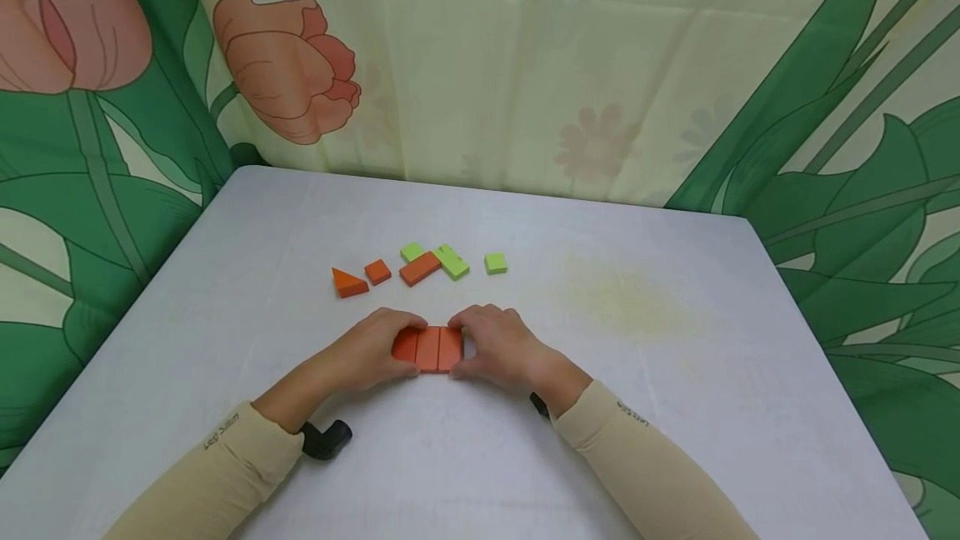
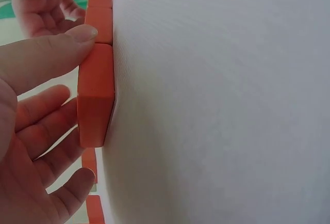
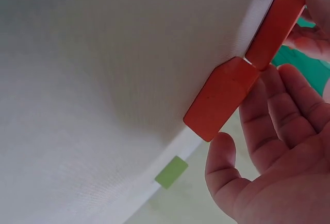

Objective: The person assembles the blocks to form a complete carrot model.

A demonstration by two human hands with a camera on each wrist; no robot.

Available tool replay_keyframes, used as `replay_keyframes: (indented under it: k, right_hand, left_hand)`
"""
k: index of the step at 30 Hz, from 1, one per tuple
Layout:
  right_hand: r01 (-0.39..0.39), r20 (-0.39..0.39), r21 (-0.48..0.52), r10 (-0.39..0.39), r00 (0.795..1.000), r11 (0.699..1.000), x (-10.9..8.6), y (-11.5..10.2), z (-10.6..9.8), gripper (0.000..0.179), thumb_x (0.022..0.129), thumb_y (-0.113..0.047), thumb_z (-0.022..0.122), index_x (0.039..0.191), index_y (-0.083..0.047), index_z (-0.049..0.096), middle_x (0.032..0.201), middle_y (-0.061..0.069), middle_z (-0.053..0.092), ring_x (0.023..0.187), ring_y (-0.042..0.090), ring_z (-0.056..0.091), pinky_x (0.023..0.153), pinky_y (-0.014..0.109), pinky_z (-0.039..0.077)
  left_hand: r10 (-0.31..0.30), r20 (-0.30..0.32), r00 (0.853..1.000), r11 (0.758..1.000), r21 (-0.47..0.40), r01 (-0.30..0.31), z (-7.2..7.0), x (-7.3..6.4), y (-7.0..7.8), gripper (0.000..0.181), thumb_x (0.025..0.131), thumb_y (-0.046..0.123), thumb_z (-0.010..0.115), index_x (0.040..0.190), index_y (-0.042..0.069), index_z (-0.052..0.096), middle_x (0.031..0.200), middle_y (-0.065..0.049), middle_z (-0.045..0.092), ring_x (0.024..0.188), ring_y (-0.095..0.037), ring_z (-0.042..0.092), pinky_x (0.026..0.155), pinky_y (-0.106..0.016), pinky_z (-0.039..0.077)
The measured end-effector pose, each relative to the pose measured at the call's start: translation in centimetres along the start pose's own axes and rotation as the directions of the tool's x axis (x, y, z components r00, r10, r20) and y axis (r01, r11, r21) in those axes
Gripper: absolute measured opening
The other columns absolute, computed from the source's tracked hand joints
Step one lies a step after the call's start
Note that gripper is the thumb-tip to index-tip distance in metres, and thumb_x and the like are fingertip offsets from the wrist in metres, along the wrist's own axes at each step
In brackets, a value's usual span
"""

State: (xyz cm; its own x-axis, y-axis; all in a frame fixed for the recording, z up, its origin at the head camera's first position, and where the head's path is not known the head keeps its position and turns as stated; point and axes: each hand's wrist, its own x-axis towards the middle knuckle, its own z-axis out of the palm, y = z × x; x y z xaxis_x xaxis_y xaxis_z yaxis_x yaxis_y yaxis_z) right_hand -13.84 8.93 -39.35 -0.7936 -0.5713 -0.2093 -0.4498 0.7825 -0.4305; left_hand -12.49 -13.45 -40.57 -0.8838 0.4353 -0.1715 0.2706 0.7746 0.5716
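Three red-orange wooden blocks stand side by side in a row on the white table: a left block (image 1: 406, 346), a middle block (image 1: 427, 349) and a right block (image 1: 450, 349). From the left, my left hand (image 1: 369, 351) grips the row, thumb on its near side and fingers behind. My right hand (image 1: 504, 348) holds the other end, thumb at the near edge and index finger at the far edge. In the left wrist view the thumb presses the face of a red block (image 2: 96, 72). The right wrist view shows an end block (image 3: 221, 99) beside the fingers.
Beyond the hands lie an orange triangular block (image 1: 349, 283), a small red-orange block (image 1: 378, 272), a longer red-orange block (image 1: 420, 268) and several green blocks, one (image 1: 496, 263) apart at the right. A printed curtain (image 1: 480, 65) hangs behind the table (image 1: 712, 440).
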Motion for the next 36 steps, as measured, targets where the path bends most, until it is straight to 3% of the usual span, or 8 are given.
replay_keyframes:
  k: [11,17,26,31,36]
  right_hand:
    - [0.002,-0.013,-0.002,-0.002,1.0,1.0,0.1,0.1,-0.2,0.058,0.085,-0.033,0.081,0.134,-0.01,0.06,0.129,0.003,0.061,0.12,0.025,0.05,0.103,0.046,0.038]
    - [-0.014,-0.012,0.003,0.014,1.0,1.0,-0.1,0.2,-0.4,0.067,0.085,-0.036,0.081,0.141,-0.009,0.054,0.136,0.005,0.058,0.126,0.027,0.049,0.106,0.048,0.037]
    - [0.015,-0.043,0.029,-0.014,0.999,0.999,-0.2,0.3,-0.9,0.056,0.087,-0.029,0.078,0.136,-0.009,0.06,0.13,0.004,0.061,0.116,0.025,0.052,0.097,0.044,0.041]
    - [0.038,-0.024,-0.016,-0.038,0.999,0.999,0.0,0.2,-0.5,0.048,0.088,-0.028,0.076,0.131,-0.011,0.064,0.124,0.002,0.064,0.114,0.025,0.053,0.097,0.044,0.041]
    - [0.021,-0.017,-0.032,-0.021,1.0,0.999,0.1,0.0,-0.1,0.048,0.088,-0.028,0.076,0.131,-0.011,0.064,0.122,0.001,0.064,0.112,0.023,0.053,0.097,0.042,0.04]
  left_hand:
    - [0.003,0.009,1.0,1.0,-0.007,-0.003,-0.2,0.3,0.2,0.06,0.081,0.017,0.085,0.134,0.007,0.059,0.13,-0.007,0.059,0.121,-0.027,0.05,0.1,-0.045,0.046]
    - [0.029,0.012,1.0,0.999,-0.014,-0.029,-0.6,0.6,0.0,0.064,0.083,0.021,0.084,0.138,0.005,0.056,0.134,-0.007,0.058,0.127,-0.029,0.048,0.104,-0.047,0.043]
    - [-0.016,-0.056,0.998,1.0,-0.013,0.015,-4.3,1.3,-0.7,0.062,0.087,0.02,0.079,0.141,0.003,0.054,0.14,-0.016,0.054,0.132,-0.036,0.044,0.105,-0.054,0.04]
    - [-0.047,-0.103,0.994,0.998,0.037,0.051,-6.1,2.1,-2.0,0.062,0.087,0.019,0.079,0.141,0.001,0.053,0.133,-0.018,0.058,0.118,-0.035,0.051,0.094,-0.05,0.047]
    - [-0.074,-0.111,0.991,0.994,0.065,0.082,-7.2,3.0,-3.3,0.061,0.089,0.017,0.077,0.141,-0.002,0.052,0.137,-0.02,0.055,0.127,-0.041,0.045,0.102,-0.056,0.042]
